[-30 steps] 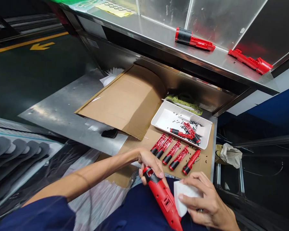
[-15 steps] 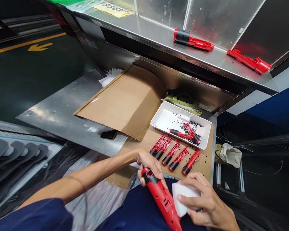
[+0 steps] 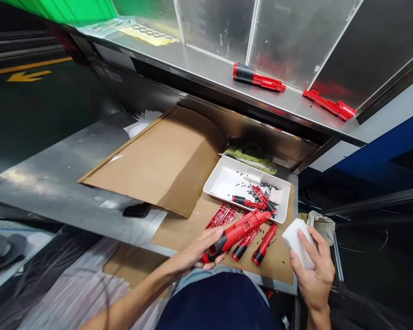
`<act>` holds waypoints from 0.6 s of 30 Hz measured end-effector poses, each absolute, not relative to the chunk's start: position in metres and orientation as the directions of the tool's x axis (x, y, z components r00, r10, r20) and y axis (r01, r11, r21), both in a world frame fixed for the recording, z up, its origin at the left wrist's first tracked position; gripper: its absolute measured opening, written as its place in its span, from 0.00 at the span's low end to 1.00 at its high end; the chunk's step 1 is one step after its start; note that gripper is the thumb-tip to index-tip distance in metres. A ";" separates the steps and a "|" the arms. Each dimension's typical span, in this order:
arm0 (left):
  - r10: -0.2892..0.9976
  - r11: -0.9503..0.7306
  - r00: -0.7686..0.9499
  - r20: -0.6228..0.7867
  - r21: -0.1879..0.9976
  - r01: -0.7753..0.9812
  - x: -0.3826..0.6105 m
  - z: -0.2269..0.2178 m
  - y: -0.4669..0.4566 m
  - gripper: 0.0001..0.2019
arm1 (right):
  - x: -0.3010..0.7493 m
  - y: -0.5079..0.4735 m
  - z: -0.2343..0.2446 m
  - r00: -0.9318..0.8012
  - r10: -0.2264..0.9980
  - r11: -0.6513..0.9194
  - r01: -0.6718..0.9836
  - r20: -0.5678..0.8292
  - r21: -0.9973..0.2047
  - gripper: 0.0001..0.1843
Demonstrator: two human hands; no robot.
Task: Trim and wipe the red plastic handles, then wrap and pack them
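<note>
Holding the red housing (image 3: 242,229), near the middle of the frame, seems to be the step in hand; I judge the next move calls for a steady left grip. The left hand (image 3: 198,250) reaches from the lower left, closed round its black end; the far end overlaps the white tray (image 3: 223,181) in view. At lower right, the raised right hand (image 3: 316,270) pinches a white block (image 3: 298,240), apart from the housing
</note>
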State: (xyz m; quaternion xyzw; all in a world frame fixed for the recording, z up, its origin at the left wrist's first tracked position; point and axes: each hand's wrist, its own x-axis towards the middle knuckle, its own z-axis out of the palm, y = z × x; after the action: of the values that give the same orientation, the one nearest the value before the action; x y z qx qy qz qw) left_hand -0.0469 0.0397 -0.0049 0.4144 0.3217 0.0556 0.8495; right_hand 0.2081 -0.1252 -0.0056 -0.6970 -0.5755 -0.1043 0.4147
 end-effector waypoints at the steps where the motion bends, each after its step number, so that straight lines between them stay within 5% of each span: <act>1: 0.403 0.638 0.775 -0.487 0.757 0.144 -0.044 -0.005 0.032 0.43 | 0.201 -0.121 -0.006 0.340 0.678 0.004 0.885 0.651 -0.467 0.23; 8: 0.449 0.584 0.786 -0.426 0.805 0.102 -0.032 -0.001 0.010 0.50 | 0.169 -0.096 0.003 0.327 0.606 0.021 0.905 0.725 -0.425 0.21; 18: 0.490 0.498 0.771 -0.407 0.857 0.136 -0.021 -0.008 -0.005 0.50 | 0.164 -0.075 0.011 0.237 0.692 0.088 0.910 0.682 -0.405 0.24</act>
State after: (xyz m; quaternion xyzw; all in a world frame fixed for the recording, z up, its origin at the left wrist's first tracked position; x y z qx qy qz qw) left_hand -0.0213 -0.0047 -0.0083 0.4889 0.3197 0.1101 0.8042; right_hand 0.1639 -0.0745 0.0110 -0.6629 -0.6041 -0.1293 0.4230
